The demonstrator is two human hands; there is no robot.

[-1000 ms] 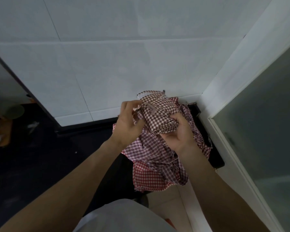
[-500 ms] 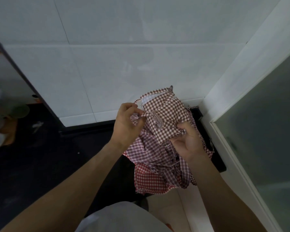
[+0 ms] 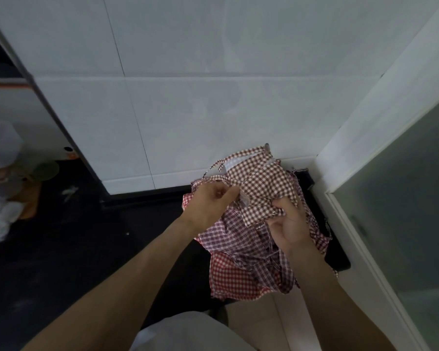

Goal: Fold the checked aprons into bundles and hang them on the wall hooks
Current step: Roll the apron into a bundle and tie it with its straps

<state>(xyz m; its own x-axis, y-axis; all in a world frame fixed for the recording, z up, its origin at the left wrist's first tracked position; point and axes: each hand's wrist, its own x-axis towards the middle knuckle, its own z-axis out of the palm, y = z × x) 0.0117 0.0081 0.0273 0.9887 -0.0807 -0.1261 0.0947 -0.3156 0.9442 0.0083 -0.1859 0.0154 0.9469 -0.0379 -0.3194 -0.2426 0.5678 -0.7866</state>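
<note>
A brown-and-white checked apron bundle [image 3: 260,183] is held up in front of the white tiled wall. My left hand [image 3: 212,202] pinches a strap end of the bundle at its left side. My right hand [image 3: 288,222] grips the bundle's lower right edge from below. Beneath them lies a heap of more checked aprons [image 3: 238,269], dark red plaid on top and bright red check lower down. A thin strap loop [image 3: 213,165] sticks out at the bundle's upper left. No wall hook is in view.
The heap rests on a black surface [image 3: 336,254] in the corner by a white door frame [image 3: 360,224] with frosted glass. A dark floor [image 3: 61,249] spreads to the left, with plastic containers [image 3: 0,173] at the far left edge.
The bundle has loosened a little and its strap loop now hangs out to the left. My right hand has slid lower on the bundle. The view has tilted slightly.
</note>
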